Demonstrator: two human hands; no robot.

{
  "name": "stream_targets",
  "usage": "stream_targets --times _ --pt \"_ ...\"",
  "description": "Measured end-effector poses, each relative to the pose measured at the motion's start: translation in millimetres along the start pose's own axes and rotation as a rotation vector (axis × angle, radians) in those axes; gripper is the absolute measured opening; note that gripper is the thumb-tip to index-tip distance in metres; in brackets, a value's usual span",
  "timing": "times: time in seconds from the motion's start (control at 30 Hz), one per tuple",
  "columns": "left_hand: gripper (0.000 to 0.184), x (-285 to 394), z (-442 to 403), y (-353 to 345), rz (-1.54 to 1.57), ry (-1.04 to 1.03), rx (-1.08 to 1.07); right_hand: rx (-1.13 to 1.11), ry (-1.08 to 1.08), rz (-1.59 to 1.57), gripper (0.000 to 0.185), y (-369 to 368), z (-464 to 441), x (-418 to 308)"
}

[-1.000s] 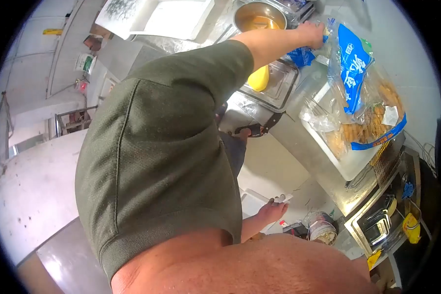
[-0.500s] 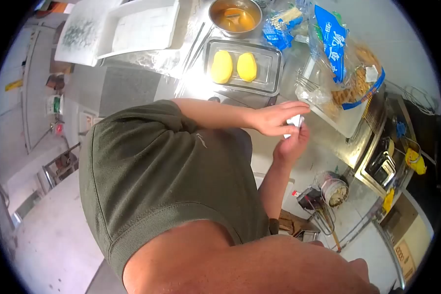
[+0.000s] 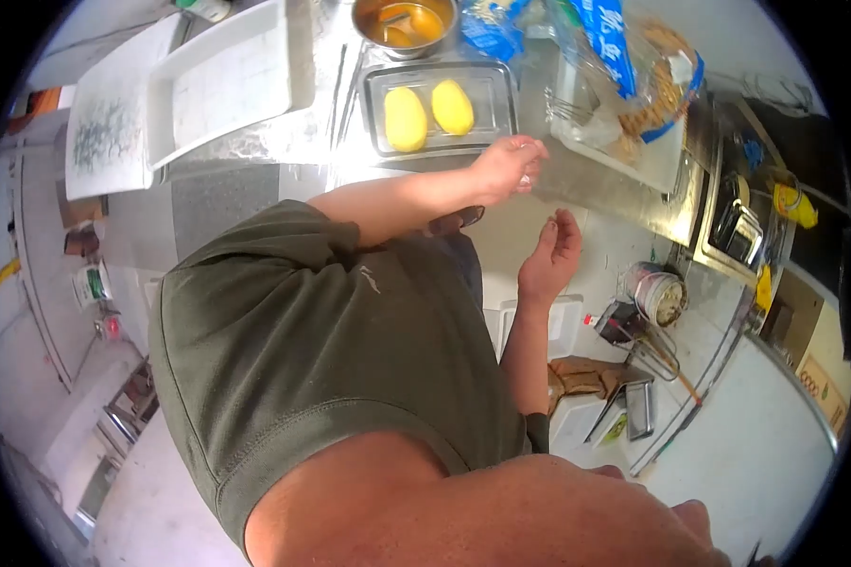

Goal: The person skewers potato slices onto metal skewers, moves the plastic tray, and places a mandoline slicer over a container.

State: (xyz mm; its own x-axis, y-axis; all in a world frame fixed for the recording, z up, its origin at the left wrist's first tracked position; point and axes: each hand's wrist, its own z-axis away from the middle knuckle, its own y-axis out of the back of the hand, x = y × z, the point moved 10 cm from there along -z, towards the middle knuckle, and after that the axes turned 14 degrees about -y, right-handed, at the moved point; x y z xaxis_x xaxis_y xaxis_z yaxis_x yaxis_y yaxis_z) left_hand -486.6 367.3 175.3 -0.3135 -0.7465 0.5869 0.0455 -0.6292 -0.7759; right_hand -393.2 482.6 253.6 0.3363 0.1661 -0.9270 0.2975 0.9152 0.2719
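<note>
My left hand (image 3: 509, 170) is closed, held just in front of the clear tray's near right corner. A bit of something white and crumpled (image 3: 526, 180) shows between its fingers; its kind is too small to make out. Lower and nearer my body, my right hand (image 3: 550, 261) is raised with the fingers loosely bent and apart, and no object shows in it. Two smooth yellow ovals (image 3: 406, 119), like peeled potatoes or fruit, lie side by side in the clear rectangular tray (image 3: 491, 137). Behind it stands a metal bowl (image 3: 361, 21) with orange liquid and pieces.
A white plastic bin (image 3: 219, 71) stands at the left of the counter. Right of the tray are a white tray (image 3: 633, 168), blue-printed plastic bags (image 3: 607, 42) and a bag of brown food (image 3: 654, 104). A bucket (image 3: 662, 295) is on the floor at right.
My hands have come apart from around the white thing. My left hand drew back toward the clear tray and closed on it; my right stayed lower. The whole view shifted slightly.
</note>
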Motion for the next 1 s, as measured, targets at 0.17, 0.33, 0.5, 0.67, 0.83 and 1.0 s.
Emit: stream_targets --times 0.17,0.33,0.5,0.67,0.83,1.0 --pt "0.049 -52 31 -72 0.28 0.316 -0.14 0.161 0.654 0.571 0.037 9 7 -67" --pt "0.072 -100 52 -161 0.313 0.42 -0.465 0.235 0.743 0.582 0.031 94 -28 -44" --pt "0.07 -170 62 -270 -0.011 0.24 -0.71 0.221 0.423 0.028 0.034 258 -79 6" --pt "0.052 -184 27 -281 -0.905 -0.045 -0.926 0.23 0.16 0.028 0.037 346 -148 59" --pt "0.029 -106 6 -161 -1.259 -0.376 -0.41 0.283 -0.071 0.242 0.042 369 -185 135" --pt "0.022 5 60 -32 -1.479 -0.446 0.081 0.31 -0.285 0.434 0.048 360 -185 194"
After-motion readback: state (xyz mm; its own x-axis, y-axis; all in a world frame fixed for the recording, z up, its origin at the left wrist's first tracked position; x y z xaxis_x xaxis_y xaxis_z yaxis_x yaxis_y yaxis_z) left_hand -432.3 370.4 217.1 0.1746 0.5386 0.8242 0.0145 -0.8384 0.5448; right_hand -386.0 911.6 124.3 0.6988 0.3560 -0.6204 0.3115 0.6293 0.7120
